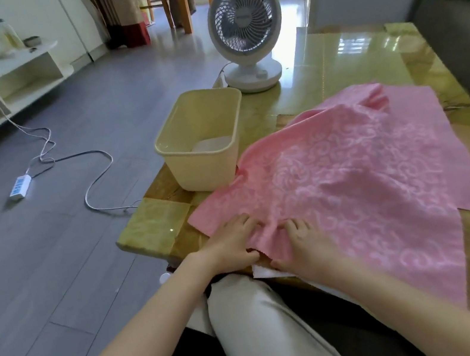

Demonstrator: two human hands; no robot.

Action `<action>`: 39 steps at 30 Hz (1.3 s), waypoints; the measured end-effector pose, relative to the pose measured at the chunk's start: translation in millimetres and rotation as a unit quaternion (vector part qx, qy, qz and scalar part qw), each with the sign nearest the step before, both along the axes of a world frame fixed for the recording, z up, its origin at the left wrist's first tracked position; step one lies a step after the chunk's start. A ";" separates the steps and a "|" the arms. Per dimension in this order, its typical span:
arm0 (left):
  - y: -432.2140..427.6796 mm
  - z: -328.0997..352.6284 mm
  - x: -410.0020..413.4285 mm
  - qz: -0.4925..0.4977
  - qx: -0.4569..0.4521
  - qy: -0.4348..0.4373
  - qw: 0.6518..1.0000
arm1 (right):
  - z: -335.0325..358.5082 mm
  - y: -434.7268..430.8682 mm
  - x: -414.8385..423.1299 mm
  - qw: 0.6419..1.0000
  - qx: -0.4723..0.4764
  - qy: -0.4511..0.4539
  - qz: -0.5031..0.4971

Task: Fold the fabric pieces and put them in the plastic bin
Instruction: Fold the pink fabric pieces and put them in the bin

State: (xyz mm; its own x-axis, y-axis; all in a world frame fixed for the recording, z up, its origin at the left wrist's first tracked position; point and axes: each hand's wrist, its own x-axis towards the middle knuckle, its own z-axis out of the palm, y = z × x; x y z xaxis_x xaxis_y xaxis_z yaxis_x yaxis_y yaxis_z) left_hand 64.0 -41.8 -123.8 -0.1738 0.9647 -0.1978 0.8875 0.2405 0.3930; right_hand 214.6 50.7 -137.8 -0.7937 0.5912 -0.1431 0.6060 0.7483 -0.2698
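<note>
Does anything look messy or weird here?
Yes. The pink fabric lies crooked and rumpled on the table, its far corner bunched up and one edge against the plastic bin.

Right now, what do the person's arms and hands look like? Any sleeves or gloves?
The left hand and right hand are bare, with no gloves. The left arm and right arm are bare too, no sleeve showing down to the picture's edge. I see no ring, watch or bracelet.
</note>
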 end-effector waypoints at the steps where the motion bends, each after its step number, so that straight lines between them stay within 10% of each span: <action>1: -0.5 -0.2 0.8 0.010 0.011 -0.007 1.000 | -2.4 -0.8 1.3 1.000 -0.002 0.005 -0.002; 15: 9.3 21.8 36.4 -0.007 0.167 0.053 0.984 | 17.3 11.2 64.9 0.987 -0.022 0.101 -0.121; 26: -2.9 41.5 113.4 -0.046 -0.008 0.031 0.998 | 47.8 -3.7 157.1 0.975 -0.005 0.160 -0.153; 39: 5.7 73.7 131.5 -0.123 -0.101 -0.015 0.987 | 74.4 10.3 206.5 0.975 0.158 -0.042 -0.150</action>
